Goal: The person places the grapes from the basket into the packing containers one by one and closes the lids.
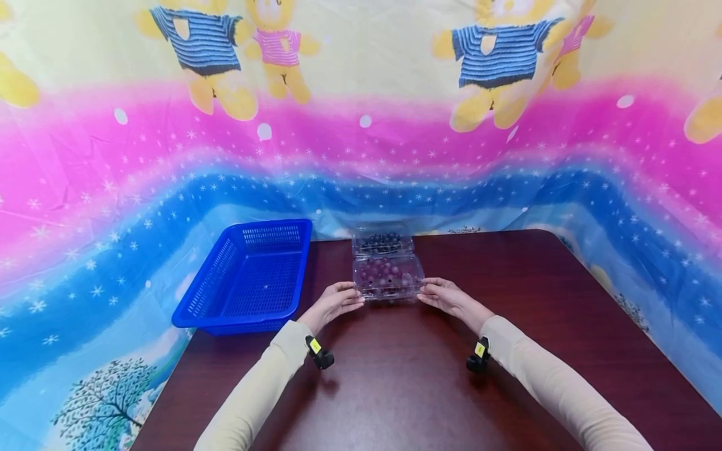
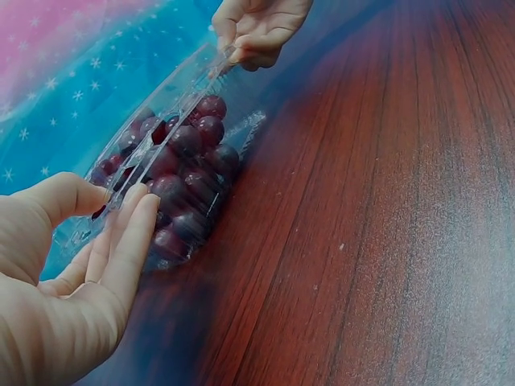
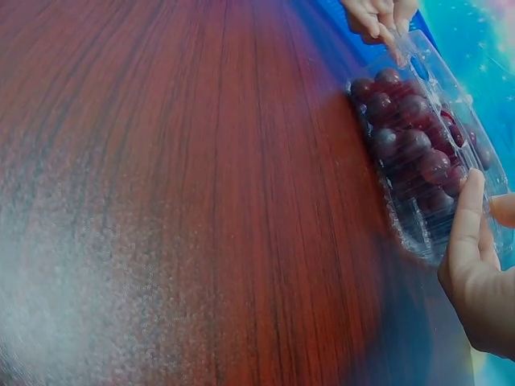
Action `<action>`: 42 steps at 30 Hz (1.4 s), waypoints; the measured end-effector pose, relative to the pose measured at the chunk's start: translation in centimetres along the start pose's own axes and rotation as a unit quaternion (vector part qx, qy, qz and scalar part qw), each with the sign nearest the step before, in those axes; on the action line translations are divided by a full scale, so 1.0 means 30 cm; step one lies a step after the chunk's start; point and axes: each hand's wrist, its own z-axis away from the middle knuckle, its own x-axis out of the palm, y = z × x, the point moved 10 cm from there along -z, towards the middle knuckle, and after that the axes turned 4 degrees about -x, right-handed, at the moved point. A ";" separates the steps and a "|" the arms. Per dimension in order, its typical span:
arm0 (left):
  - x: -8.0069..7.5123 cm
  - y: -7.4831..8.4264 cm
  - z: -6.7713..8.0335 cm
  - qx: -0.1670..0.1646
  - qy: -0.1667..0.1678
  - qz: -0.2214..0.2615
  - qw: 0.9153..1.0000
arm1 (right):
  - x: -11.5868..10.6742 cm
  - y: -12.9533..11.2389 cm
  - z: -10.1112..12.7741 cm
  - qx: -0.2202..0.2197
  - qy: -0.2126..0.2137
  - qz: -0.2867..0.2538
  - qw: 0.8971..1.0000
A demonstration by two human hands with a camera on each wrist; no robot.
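Head view: a person sits at a dark wooden table [image 1: 507, 326], both arms in cream sleeves stretched forward.
Item in hand: clear plastic clamshell box [image 1: 388, 277] of dark red grapes [image 2: 189, 173], lying on the table at mid-depth, between the two hands.
Left hand [image 1: 334, 302]: at the box's left end; fingers [image 2: 129, 237] almost straight, lying against the side wall, thumb lifted near the rim. A light touch, not a closed grasp.
Right hand [image 1: 445, 294]: at the box's right end; its fingertips [image 2: 229, 50] seem to nip the thin edge of the lid, thumb and forefinger close together. Whether the lid is already unlatched cannot be told.
Second box: another clear container of darker berries [image 1: 382, 242], just behind the first, touching or nearly so.
Blue basket [image 1: 248, 275]: on the table's left edge, left of the boxes, nothing seen inside.
Backdrop: bright printed cloth [image 1: 361, 125] with bears and stars, hung behind and around the table.
Step, as judged: the hands are settling on the box ends, either to lift it or to open it.
Next move, as judged: needs an even, gentle squeeze from both sides, since the thin walls will flex and the grapes sit loose.
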 end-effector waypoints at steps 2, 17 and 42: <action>-0.002 -0.003 -0.004 0.001 0.000 0.002 1.000 | 0.001 0.001 0.000 0.002 0.003 0.000 1.000; -0.015 -0.024 -0.025 -0.012 0.012 0.018 1.000 | 0.000 0.007 0.001 0.009 0.009 0.006 1.000; -0.010 -0.012 -0.014 -0.007 -0.012 -0.004 1.000 | -0.011 0.017 -0.011 0.020 0.002 -0.006 1.000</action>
